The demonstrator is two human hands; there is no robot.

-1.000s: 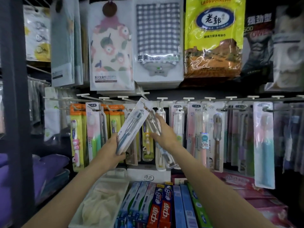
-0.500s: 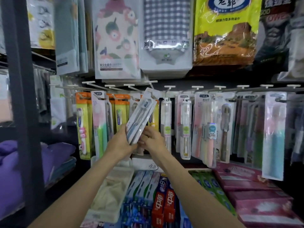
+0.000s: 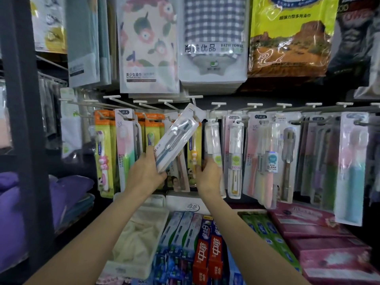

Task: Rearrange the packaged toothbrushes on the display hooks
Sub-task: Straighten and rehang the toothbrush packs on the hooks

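My left hand (image 3: 146, 172) grips the lower end of a clear packaged toothbrush (image 3: 176, 137). The pack is tilted up to the right, and its top sits just under a white-tipped display hook (image 3: 194, 98). My right hand (image 3: 208, 176) is to the right, with fingers and thumb round the lower part of a hanging clear tube toothbrush pack (image 3: 213, 138). A row of hooks (image 3: 255, 105) carries several more packs: orange-and-yellow ones (image 3: 103, 153) at the left, pink ones (image 3: 254, 153) at the right.
Packaged towels (image 3: 213, 42) hang just above the hooks. Toothpaste boxes (image 3: 205, 256) and pink boxes (image 3: 320, 235) lie on the shelf below, beside a clear bin (image 3: 135, 235). A dark upright post (image 3: 22, 124) and purple fabric (image 3: 30, 202) are at the left.
My right hand left the tilted pack and moved right onto the hanging clear tube pack. My left hand kept its pack, now raised slightly toward the hook. The view tilted downward.
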